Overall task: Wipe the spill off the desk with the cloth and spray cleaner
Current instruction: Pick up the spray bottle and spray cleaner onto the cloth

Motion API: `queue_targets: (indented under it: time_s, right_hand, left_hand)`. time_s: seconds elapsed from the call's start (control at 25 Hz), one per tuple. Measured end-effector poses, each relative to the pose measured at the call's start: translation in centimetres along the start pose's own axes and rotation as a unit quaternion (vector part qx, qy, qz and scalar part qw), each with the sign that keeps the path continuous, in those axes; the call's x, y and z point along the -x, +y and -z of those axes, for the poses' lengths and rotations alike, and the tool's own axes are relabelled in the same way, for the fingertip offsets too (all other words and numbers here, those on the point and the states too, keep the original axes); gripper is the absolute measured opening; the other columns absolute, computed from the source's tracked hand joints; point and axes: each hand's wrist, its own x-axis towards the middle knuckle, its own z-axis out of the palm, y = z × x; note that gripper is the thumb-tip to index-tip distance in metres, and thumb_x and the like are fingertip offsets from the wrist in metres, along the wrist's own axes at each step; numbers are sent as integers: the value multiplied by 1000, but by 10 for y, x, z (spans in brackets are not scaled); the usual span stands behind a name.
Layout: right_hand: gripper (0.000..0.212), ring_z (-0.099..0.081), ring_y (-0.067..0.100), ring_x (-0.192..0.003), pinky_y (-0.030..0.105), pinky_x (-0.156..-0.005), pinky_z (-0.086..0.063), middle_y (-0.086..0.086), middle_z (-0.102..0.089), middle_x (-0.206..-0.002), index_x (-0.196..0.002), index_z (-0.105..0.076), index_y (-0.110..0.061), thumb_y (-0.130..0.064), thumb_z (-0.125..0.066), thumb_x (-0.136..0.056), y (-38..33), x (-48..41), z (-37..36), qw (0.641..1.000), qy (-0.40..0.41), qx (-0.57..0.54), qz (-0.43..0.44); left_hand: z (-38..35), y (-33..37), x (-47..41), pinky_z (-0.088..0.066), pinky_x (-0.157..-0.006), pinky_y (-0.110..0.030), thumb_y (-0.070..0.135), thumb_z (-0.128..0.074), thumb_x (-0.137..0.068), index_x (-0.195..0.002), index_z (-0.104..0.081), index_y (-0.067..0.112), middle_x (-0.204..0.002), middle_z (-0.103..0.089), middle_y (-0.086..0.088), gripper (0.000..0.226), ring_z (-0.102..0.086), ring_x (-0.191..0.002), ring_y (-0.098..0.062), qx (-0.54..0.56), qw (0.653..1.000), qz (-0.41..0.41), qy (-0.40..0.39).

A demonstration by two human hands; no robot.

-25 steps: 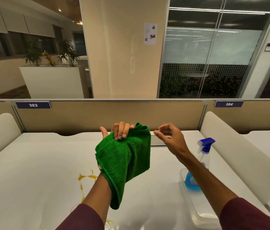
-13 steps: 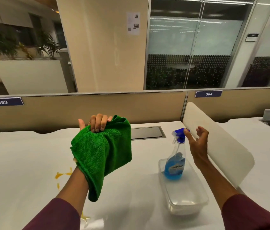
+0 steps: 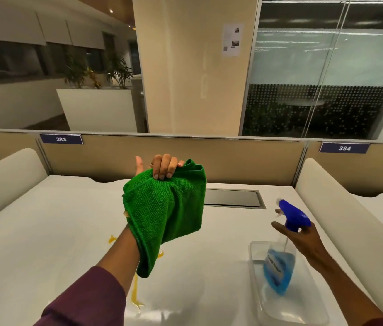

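Observation:
My left hand [image 3: 163, 167] is raised above the white desk [image 3: 44, 231] and grips a green cloth [image 3: 164, 212], which drapes down over my wrist. A yellow spill [image 3: 135, 292] streaks the desk under my left forearm, partly hidden by the arm and cloth. My right hand [image 3: 301, 236] is closed around the neck of the spray cleaner [image 3: 280, 267], just under its blue trigger head. The bottle holds blue liquid and hangs tilted above a clear plastic bin [image 3: 303, 309].
A grey cable hatch [image 3: 233, 198] is set into the desk at the back. Beige partitions [image 3: 233, 158] with labels 383 and 384 close the far side. Cream curved dividers stand at the left [image 3: 4, 180] and right [image 3: 350, 220] edges.
My right hand has gone from open beside the bottle to gripping its neck, and the bottle is lifted and tilted out of the bin. The cloth stays raised in my left hand.

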Motion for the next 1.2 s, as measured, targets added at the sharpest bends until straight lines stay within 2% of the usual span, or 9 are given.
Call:
queue_targets:
  time_s: [0.12,0.24,0.4,0.56,0.64,0.84,0.96,1.08,1.2]
  right_hand:
    - [39,-58,28,-88,28,-63,-48,18,-60,-100,-113,-49,-8,-9,-72,-81,-2,1,-7,999,-6,-32,-4]
    - [28,-58,37,-95,38,-74,-50,20,-61,-104,-109,-51,-9,-4,-65,-85,-8,4,-16,998,-6,-69,-3]
    - [36,-59,38,-92,44,-72,-51,25,-63,-110,-118,-53,-1,-7,-66,-85,-38,9,-23,999,-12,-38,34]
    - [30,-63,27,-77,32,-61,-56,12,-68,-90,-99,-64,-15,-26,-69,-71,-113,38,-47,991,-66,-27,112]
    - [25,-64,21,-73,33,-60,-56,7,-71,-85,-90,-67,-20,-30,-71,-68,-148,59,-65,983,-122,-38,131]
    - [28,-61,10,-58,22,-49,-53,7,-72,-81,-82,-72,-14,-33,-76,-62,-190,114,-127,960,-234,-65,140]
    - [25,-56,11,-54,24,-48,-50,3,-67,-68,-78,-68,-9,-30,-76,-69,-200,135,-164,940,-289,-72,166]
    - [23,-52,10,-52,24,-48,-48,-1,-60,-61,-74,-63,-9,-27,-77,-76,-203,142,-190,934,-307,-60,171]
    - [38,-48,12,-48,26,-50,-44,1,-52,-53,-69,-56,-5,-36,-77,-76,-203,146,-210,944,-278,-15,179]
  left_hand:
    - [-1,8,0,-44,-89,-41,72,9,-84,-54,-57,4,-52,-46,-10,100,-57,-63,-27,24,999,-20,5]
    - [2,18,0,-44,-92,-39,72,11,-83,-50,-55,7,-52,-54,-9,98,-57,-60,-26,28,998,-49,29]
    - [7,39,-5,-46,-87,-37,72,11,-83,-53,-59,4,-55,-60,-11,102,-57,-61,-25,17,998,-58,33]
    - [8,60,-14,-48,-76,-33,74,13,-81,-49,-59,6,-51,-59,-8,104,-57,-55,-23,-8,996,-64,61]
    - [8,67,-17,-49,-74,-31,73,13,-82,-46,-57,8,-49,-57,-7,102,-56,-53,-22,-11,995,-69,74]
    - [5,79,-16,-49,-68,-27,69,13,-86,-39,-52,14,-41,-50,0,98,-50,-46,-17,-44,988,-68,133]
    - [3,83,-10,-49,-68,-27,69,10,-87,-39,-51,14,-41,-49,0,96,-50,-47,-17,-36,988,-73,133]
    - [6,87,-6,-48,-70,-29,69,8,-88,-42,-53,12,-43,-40,-1,95,-51,-49,-18,-23,990,-77,118]
    - [11,93,-2,-46,-74,-32,70,7,-87,-47,-55,11,-47,-51,-3,94,-53,-54,-20,-18,993,-75,88]
